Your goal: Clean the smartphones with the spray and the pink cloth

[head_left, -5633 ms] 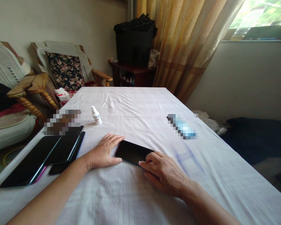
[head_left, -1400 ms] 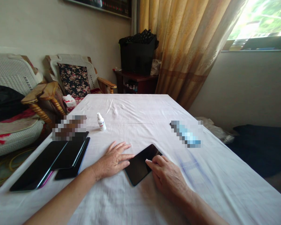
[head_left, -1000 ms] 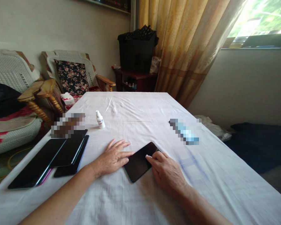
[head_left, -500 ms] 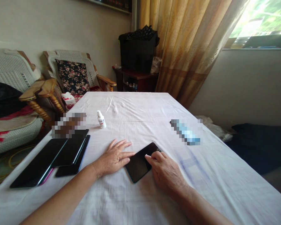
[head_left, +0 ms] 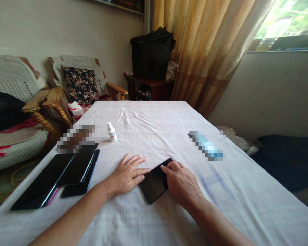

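A smartphone [head_left: 154, 186] with a dark screen lies at a slant on the white tablecloth, between my two hands. My left hand [head_left: 125, 176] rests flat with its fingers spread, and its index finger and thumb touch the phone's left edge. Over the right part of the screen is my right hand [head_left: 181, 179], fingers curled in and the index finger pointing at the glass. A tiny white spot shows at that fingertip; whether it is a nail or something held, I cannot make out.
Several dark-screened phones and tablets [head_left: 41, 182] overlap at the left, beside a blurred-out brown item [head_left: 77, 138]. A small white spray bottle [head_left: 112, 132] stands beyond my left hand. A pixelated light-blue object [head_left: 206, 145] lies at the right. Wicker chairs [head_left: 77, 61] stand behind the table [head_left: 149, 119].
My right hand has shifted slightly up the phone's screen, its index fingertip nearer the top edge. My left hand stays at the phone's left edge. The whole view has moved very slightly.
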The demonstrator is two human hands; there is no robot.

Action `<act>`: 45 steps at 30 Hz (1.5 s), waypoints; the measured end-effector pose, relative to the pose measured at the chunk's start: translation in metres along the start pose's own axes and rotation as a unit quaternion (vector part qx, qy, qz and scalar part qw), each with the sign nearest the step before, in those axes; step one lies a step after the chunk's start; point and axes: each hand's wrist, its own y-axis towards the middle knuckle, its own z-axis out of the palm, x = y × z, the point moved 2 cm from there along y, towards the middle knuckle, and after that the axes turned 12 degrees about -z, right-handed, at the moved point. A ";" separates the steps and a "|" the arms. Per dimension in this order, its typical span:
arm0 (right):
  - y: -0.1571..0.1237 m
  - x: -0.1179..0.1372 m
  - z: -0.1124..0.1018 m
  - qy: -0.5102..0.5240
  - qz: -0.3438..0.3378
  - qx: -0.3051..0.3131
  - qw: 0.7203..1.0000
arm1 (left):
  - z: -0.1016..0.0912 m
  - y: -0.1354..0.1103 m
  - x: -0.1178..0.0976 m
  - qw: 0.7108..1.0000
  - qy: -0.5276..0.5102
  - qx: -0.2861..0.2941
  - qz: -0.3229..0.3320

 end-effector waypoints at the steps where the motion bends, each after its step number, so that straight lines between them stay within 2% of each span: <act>1: 0.000 -0.001 -0.001 -0.001 0.005 0.004 1.000 | 0.000 0.000 0.000 1.000 -0.004 -0.003 0.002; 5: 0.005 0.000 -0.003 0.007 0.013 0.011 1.000 | 0.002 0.000 0.002 1.000 -0.012 -0.005 0.009; 13: 0.006 0.014 0.001 0.027 -0.037 -0.004 0.999 | -0.001 0.000 -0.001 1.000 0.008 0.005 0.003; 23: 0.011 0.006 -0.002 0.020 -0.007 0.003 1.000 | -0.002 0.000 -0.003 1.000 0.027 0.010 0.000; 28: 0.012 0.010 -0.001 0.040 -0.042 0.009 0.998 | -0.002 0.000 -0.003 1.000 0.026 0.012 -0.005; 45: -0.013 0.002 -0.012 0.087 -0.101 0.031 0.991 | -0.003 -0.001 -0.002 1.000 0.027 0.004 0.007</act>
